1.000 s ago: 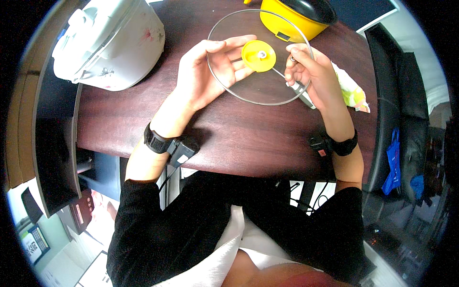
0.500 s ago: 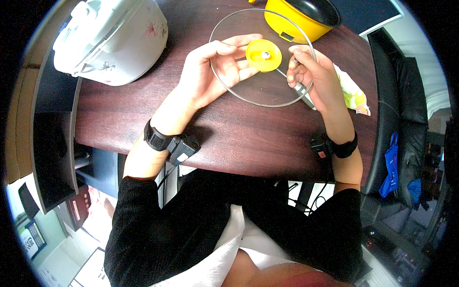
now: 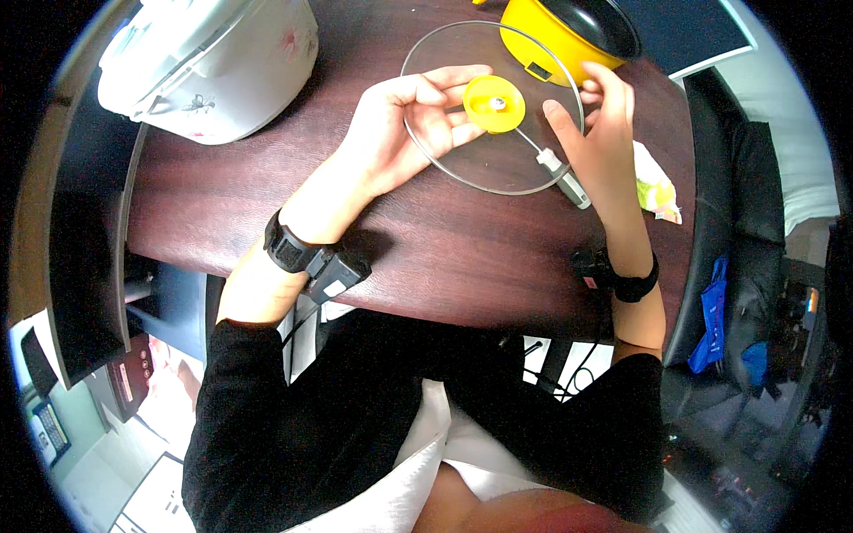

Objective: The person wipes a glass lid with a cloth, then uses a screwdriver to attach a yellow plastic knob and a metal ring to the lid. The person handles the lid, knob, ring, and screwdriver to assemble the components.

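Observation:
My left hand (image 3: 418,115) holds a round clear glass lid (image 3: 498,173), its fingers curled behind the glass and against the yellow knob (image 3: 494,104) at the centre. A small metal screw (image 3: 498,103) shows in the middle of that knob. Beside the lid's right rim is my right hand (image 3: 604,133), thumb and fingers apart, with nothing visible between them. A screwdriver (image 3: 569,184) with a grey and white handle lies on the table, its thin shaft seen through the glass. Just beyond the lid stands a yellow pot (image 3: 531,44) with a dark inside.
A white cooker (image 3: 227,80) with a floral print stands at the left of the dark wooden table (image 3: 462,249). A white and green packet (image 3: 656,188) lies right of my right hand. Black seating (image 3: 715,195) borders the table's right side.
My right hand has uncurled its fingers and moved slightly up and to the right, off the lid's rim area. The lid stays in my left hand, nearly unmoved.

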Available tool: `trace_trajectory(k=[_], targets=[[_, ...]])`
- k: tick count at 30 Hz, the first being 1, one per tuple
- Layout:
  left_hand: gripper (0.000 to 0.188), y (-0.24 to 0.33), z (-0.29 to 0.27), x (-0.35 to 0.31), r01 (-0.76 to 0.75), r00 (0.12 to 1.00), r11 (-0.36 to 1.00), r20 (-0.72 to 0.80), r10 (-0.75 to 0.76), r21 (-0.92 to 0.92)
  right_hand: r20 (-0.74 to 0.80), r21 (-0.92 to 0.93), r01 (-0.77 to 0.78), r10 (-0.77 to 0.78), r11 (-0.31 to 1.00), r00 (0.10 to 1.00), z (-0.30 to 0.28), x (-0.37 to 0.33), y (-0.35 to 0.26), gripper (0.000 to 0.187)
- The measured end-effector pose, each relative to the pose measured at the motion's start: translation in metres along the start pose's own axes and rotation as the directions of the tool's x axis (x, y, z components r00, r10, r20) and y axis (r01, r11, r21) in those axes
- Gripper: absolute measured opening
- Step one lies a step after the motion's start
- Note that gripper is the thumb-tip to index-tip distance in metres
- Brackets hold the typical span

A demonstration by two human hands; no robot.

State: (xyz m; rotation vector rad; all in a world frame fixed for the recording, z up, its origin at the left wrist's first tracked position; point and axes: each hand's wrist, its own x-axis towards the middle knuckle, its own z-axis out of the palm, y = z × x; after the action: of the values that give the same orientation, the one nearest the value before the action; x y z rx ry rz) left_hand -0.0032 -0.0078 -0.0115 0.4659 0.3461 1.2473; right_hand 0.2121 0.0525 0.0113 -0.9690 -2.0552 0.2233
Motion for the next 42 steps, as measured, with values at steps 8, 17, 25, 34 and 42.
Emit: trace_trajectory(k=[8, 17, 25, 34, 42], targets=[[0.054, -0.004, -0.002, -0.002, 0.007, 1.0, 1.0, 0.013, -0.007, -0.026, 0.407, -0.017, 0.364, -0.326, 0.931, 0.853, -0.001, 0.023, -0.022, 0.011], [0.051, -0.004, 0.004, -0.003, -0.006, 0.999, 0.999, -0.051, 0.004, -0.051, 0.463, 0.004, 0.371, -0.331, 0.929, 0.823, -0.001, 0.028, -0.026, 0.011], [0.05, -0.006, -0.003, -0.002, 0.012, 0.998, 0.999, -0.069, -0.015, -0.049, 0.511, 0.057, 0.364, -0.34, 0.93, 0.789, 0.001, 0.033, -0.027, 0.011], [0.052, -0.002, -0.005, -0.006, 0.114, 0.991, 0.992, -0.067, -0.118, -0.062, 0.542, 0.158, 0.232, -0.28, 0.96, 0.792, 0.004, 0.034, -0.028, 0.009], [0.055, 0.006, 0.005, -0.011, 0.141, 0.981, 0.989, -0.126, -0.146, -0.046, 0.561, 0.166, 0.187, -0.249, 0.968, 0.79, 0.007, 0.035, -0.025, 0.01]])
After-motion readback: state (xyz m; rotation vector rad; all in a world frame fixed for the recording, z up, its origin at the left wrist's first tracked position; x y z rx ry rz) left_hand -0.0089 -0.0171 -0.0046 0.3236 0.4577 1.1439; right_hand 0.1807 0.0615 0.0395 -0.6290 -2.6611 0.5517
